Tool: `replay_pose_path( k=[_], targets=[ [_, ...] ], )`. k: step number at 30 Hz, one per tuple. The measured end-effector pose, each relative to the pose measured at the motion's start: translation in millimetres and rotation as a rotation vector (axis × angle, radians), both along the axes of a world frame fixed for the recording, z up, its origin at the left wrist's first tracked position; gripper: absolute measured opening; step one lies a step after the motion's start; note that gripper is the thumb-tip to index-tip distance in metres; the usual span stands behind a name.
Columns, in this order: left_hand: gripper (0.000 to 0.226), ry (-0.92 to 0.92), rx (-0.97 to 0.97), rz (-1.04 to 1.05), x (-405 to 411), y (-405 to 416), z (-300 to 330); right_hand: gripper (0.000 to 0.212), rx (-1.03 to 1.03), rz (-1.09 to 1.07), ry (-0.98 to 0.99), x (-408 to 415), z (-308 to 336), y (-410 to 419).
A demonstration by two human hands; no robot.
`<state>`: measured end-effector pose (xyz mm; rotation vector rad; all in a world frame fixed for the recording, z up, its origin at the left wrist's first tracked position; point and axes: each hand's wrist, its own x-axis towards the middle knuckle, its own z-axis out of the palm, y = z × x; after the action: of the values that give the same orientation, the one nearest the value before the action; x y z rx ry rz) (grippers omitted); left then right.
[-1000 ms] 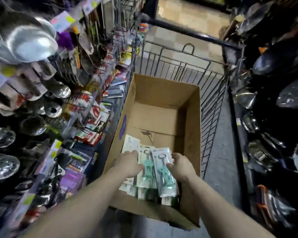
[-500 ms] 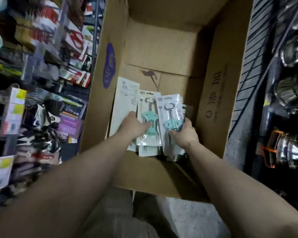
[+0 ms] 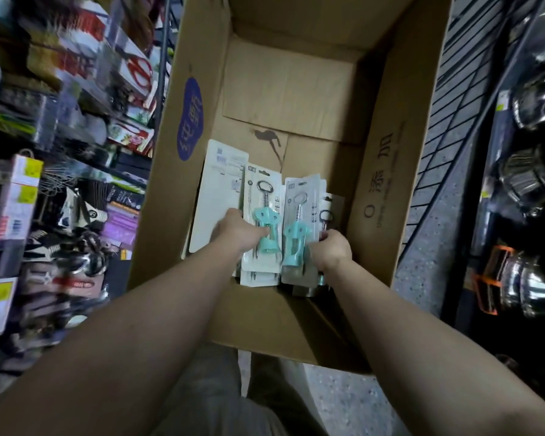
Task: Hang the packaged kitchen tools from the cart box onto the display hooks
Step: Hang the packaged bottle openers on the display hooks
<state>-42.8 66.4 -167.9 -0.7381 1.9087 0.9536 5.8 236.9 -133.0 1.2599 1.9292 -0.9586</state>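
Cardboard box [image 3: 387, 171]: open at the top, standing inside a wire cart [image 3: 447, 99]; a purple oval label sits on its left inner wall and printed characters run along its right inner wall.
Packaged corkscrews: a pile of carded packs lies at the near end of the box floor; the far half of the floor is bare cardboard.
Left pack [image 3: 261, 212]: face up on the pile, a teal corkscrew with a metal ring handle under clear plastic.
Right pack [image 3: 301, 221]: face up just beside the left pack, the same teal corkscrew.
Turned pack [image 3: 221, 190]: lies white back up against the left wall of the box.
Left hand [image 3: 238, 231]: down in the box, fingers curled over the left pack's teal body, gripping it.
Right hand [image 3: 331, 250]: at the right edge of the right pack, fingers curled around that edge; the fingertips are hidden.
Left shelves [image 3: 76, 127]: hanging packaged kitchen goods, blurred.
Right shelves [image 3: 529, 190]: stainless steel pots, dark.
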Motion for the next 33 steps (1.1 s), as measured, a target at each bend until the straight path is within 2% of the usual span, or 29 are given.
replay_pose_path(
  k=[6,9,12,16,17,20,23,24,26,27,28,31,33],
  targets=[
    [0.053,-0.004,0.012,0.044,2.1,-7.1,18.2,0.034,-0.071,-0.035,-0.057,5.7,5.6,-3.6],
    [0.031,-0.043,0.103,0.141,4.2,-6.7,29.0,0.031,-0.081,-0.203,0.029,10.5,5.5,-8.5],
    [0.037,-0.105,0.159,0.221,8.4,-13.1,34.0,0.032,-0.081,-0.321,0.07,15.7,6.4,-7.4],
    [0.021,-0.144,0.274,0.203,7.4,-22.5,48.6,0.037,-0.112,-0.401,0.149,16.0,15.1,-9.7],
    [0.024,-0.146,0.306,0.187,6.8,-25.6,53.6,0.036,-0.112,-0.403,0.157,14.3,21.9,-12.7],
    [0.043,-0.107,0.357,0.129,5.1,-36.8,69.0,0.033,-0.091,-0.356,0.196,9.0,41.8,-19.2],
    [0.021,-0.04,0.375,0.128,6.5,-47.2,92.1,0.022,-0.174,-0.35,0.265,5.7,66.9,-26.6],
    [0.019,-0.019,0.378,0.14,8.4,-50.4,98.9,0.028,-0.221,-0.351,0.284,5.6,72.9,-29.0],
    [0.021,0.036,0.392,0.171,14.1,-56.7,111.7,0.054,-0.323,-0.322,0.324,5.8,82.8,-32.2],
    [0.022,0.069,0.399,0.192,17.7,-60.0,118.4,0.06,-0.357,-0.264,0.358,5.7,90.7,-34.0],
    [0.022,0.102,0.399,0.223,22.2,-64.0,124.2,0.057,-0.385,-0.192,0.391,4.8,99.1,-35.7],
    [0.027,0.217,0.374,0.284,39.0,-73.5,147.8,0.03,-0.441,-0.041,0.465,3.6,125.2,-42.1],
    [0.042,0.309,0.343,0.311,53.8,-79.8,163.0,0.031,-0.461,0.058,0.506,4.6,141.3,-46.2]
  ],
)
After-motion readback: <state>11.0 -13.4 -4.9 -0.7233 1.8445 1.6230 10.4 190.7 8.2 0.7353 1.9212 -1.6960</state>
